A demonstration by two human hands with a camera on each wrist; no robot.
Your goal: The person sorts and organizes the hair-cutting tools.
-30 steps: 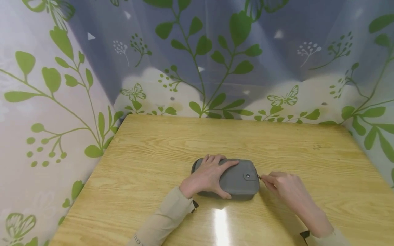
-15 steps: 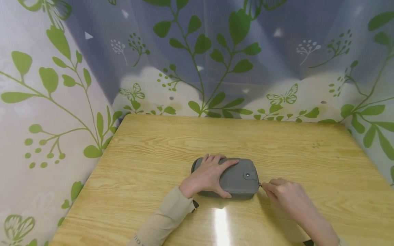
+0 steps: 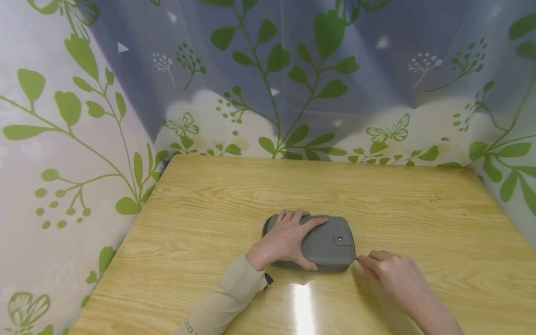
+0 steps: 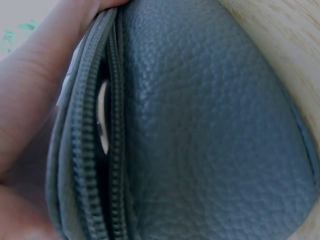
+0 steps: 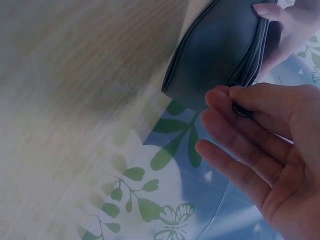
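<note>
A grey zippered leather case with a snap tab lies on the table. My left hand spans its top, thumb at the near edge and fingers over the far edge, gripping it. Off its right end, my right hand pinches the zipper pull between thumb and index finger; the other fingers are loosely bent in the right wrist view. Up close in the left wrist view, the zipper teeth stand apart, and a thin shiny curved edge shows in the gap. The rest of the inside is hidden.
The wood-grain table extends around the case on all sides. Behind it hangs a curtain with green leaves and butterflies, which also runs along the left and right sides. A light reflection gleams on the table's near part.
My right hand has moved toward me with the zipper pull, down the case's right end to its near corner. The left hand and the case stay in place.
</note>
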